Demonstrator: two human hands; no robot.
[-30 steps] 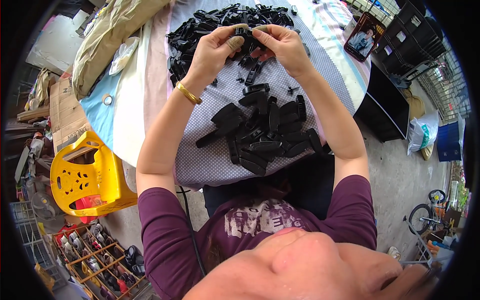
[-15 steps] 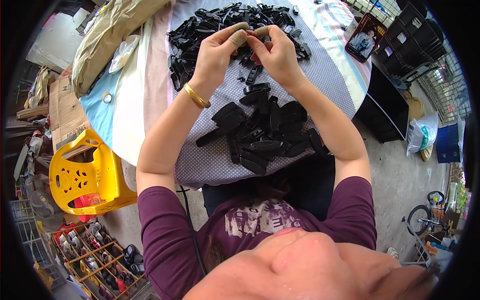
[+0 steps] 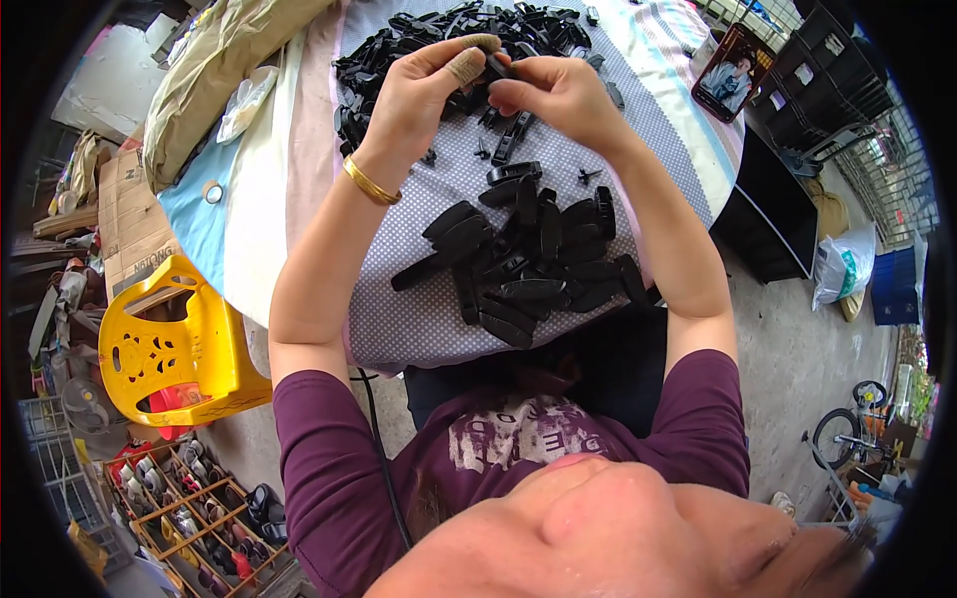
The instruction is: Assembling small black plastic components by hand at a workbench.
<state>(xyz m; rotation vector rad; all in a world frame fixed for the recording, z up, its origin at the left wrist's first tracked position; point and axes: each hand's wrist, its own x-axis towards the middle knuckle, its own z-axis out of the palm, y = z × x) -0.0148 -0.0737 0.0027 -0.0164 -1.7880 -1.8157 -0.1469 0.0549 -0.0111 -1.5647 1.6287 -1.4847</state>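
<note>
Over the far part of the table, my left hand point(image 3: 414, 100) and my right hand point(image 3: 578, 100) meet at a small black plastic piece point(image 3: 496, 68). Both hands are closed on it with pinched fingertips; the exact kind is partly hidden by the fingers. Tan coverings wrap the left thumb and forefinger. Behind the hands spreads a large heap of small black plastic parts point(image 3: 384, 75). Nearer me lies a second pile of flat, rounded black plastic pieces point(image 3: 528, 249). Between them rest a long black part point(image 3: 512, 138) and a small pronged black bit point(image 3: 589, 176).
The round table carries a dotted grey cloth point(image 3: 399, 314). A phone point(image 3: 733, 73) stands at the right edge, near black crates point(image 3: 822, 85). At left are a tape roll point(image 3: 212, 191), brown paper point(image 3: 224, 75) and a yellow plastic chair point(image 3: 150, 349). A shoe rack point(image 3: 189, 508) stands lower left.
My hands have shifted slightly and the right forearm has swung outward. The black piece between my fingers shows more clearly. A small pronged bit now shows beside the right forearm.
</note>
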